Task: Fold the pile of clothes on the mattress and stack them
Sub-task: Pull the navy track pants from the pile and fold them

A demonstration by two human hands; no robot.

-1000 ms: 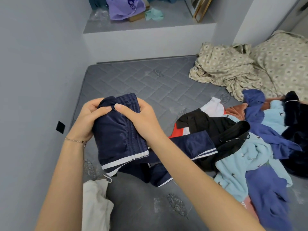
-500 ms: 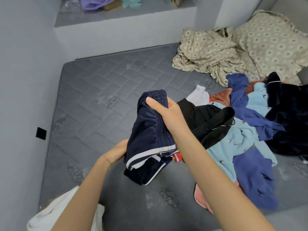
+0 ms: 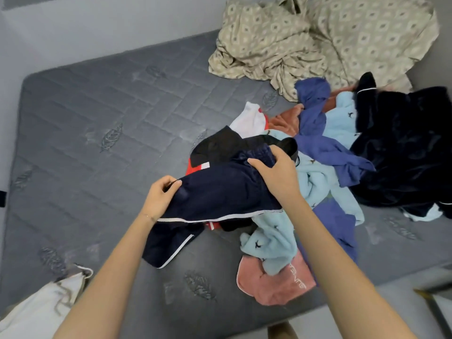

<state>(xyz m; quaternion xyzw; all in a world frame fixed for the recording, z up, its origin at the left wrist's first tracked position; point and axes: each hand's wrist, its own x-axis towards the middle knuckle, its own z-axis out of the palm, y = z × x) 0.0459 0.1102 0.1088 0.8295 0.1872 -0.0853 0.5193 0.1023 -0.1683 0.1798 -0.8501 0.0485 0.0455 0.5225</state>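
A pair of navy blue shorts with white piping (image 3: 220, 196) hangs spread out over the grey quilted mattress (image 3: 97, 118). The left hand (image 3: 159, 196) pinches one end and the right hand (image 3: 276, 172) grips the gathered waistband. A crumpled pile of light blue, violet, pink, black and dark navy clothes (image 3: 325, 152) covers the mattress's right half.

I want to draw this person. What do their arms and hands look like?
Both the left arm and right arm are bare to the picture's edge, with no sleeves showing. The left grip and right grip wear no gloves. A thin bracelet circles the left wrist.
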